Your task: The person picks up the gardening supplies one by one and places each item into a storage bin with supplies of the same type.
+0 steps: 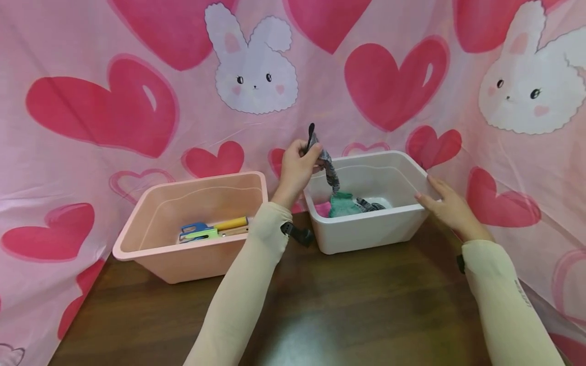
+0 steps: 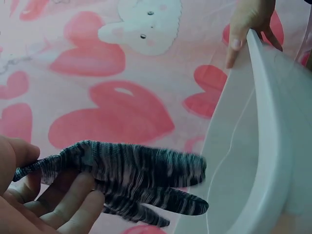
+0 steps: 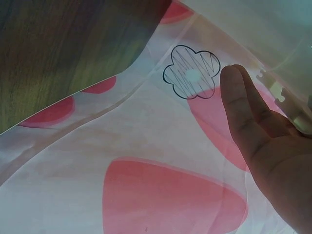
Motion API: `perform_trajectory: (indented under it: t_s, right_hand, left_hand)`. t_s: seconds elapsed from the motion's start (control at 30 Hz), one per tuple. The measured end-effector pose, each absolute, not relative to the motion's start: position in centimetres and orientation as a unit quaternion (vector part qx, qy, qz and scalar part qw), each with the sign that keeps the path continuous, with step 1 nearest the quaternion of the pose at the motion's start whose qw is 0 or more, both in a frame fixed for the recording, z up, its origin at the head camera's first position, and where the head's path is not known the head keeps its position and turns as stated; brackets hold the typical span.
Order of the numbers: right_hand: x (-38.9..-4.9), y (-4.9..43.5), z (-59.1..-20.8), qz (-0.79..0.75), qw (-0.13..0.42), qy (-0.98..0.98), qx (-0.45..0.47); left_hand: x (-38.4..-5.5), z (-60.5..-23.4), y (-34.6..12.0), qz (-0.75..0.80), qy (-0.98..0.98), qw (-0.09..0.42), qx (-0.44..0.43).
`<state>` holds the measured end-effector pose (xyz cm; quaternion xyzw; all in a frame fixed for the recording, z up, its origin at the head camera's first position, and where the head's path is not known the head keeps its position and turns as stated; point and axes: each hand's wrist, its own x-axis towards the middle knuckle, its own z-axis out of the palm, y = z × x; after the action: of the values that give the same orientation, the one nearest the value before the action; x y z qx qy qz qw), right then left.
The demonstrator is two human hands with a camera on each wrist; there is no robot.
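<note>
My left hand (image 1: 299,165) pinches a grey-and-black streaked knit glove (image 1: 328,170) near its cuff, above the left end of the white tub (image 1: 361,229). In the left wrist view the glove (image 2: 131,163) hangs from the fingertips with its knit fingers spread. A black tip sticks up over the thumb. At the tub's right front corner, my right hand (image 1: 450,208) rests against the rim with fairly straight fingers. Inside the tub lie a pink cloth piece (image 1: 323,209), a green one (image 1: 343,205) and another grey-black knit piece (image 1: 370,205).
To the left stands a peach tub (image 1: 192,264) holding several tools, among them a yellow-handled one (image 1: 231,223) and a light-green one (image 1: 201,234). Both tubs sit on a dark wooden table (image 1: 348,305). Behind hangs a pink curtain (image 1: 320,81) printed with hearts and rabbits.
</note>
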<state>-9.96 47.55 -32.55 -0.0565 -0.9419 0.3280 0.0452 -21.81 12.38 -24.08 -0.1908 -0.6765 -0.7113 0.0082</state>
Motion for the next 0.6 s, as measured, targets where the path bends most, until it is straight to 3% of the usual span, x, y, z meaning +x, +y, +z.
perform_trajectory:
  t_s: [0.43,0.6]
  right_hand:
    - [-10.4,48.0,-32.9,0.334,0.052,-0.939,-0.061]
    - [-10.6,47.7,-33.1,0.336,0.075,-0.937,-0.049]
  left_hand:
    - [-22.8,-25.0,12.1,-0.68,-0.716,0.015,-0.156]
    - [-23.2,-25.4,12.4,-0.644,-0.751,0.047,-0.139]
